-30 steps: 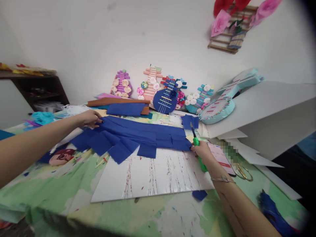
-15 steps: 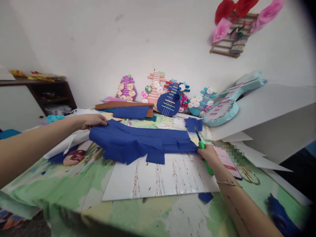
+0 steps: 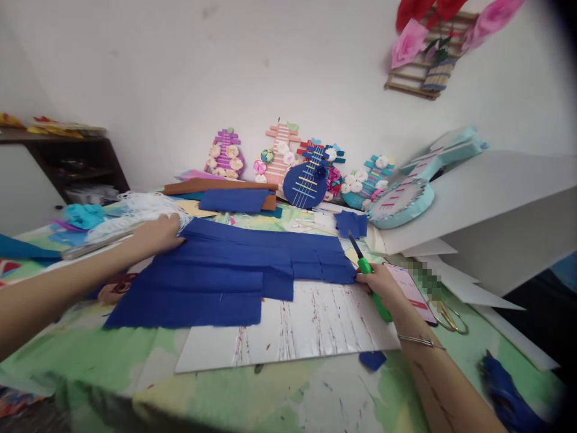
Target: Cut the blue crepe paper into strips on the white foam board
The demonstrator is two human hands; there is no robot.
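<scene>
A wide piece of dark blue fabric [image 3: 216, 258] lies in folded, overlapping layers across a white board [image 3: 211, 349] scored with cut lines. My left hand [image 3: 163, 233] is at the fabric's upper left edge, fingers drawn together on it; the fingertips are partly hidden. In my right hand [image 3: 381, 282] is a green-handled utility knife [image 3: 364, 264], gripped with its blade pointing up and away from me. That hand also touches the fabric's right end. A small blue scrap [image 3: 372, 359] rests by the board's lower right corner.
Blue cut pieces [image 3: 350, 224] lie behind the fabric. A phone [image 3: 412, 291] and gold-handled scissors [image 3: 448, 319] are right of my right hand. Decorated instrument-shaped crafts [image 3: 306, 183] lean on the wall. White boards [image 3: 469, 198] stand at right; white yarn [image 3: 135, 210] lies at left.
The fabric's near left part has dropped and spread flatter toward me, covering more of the table at left. My left hand has shifted slightly left. My right hand still holds the knife.
</scene>
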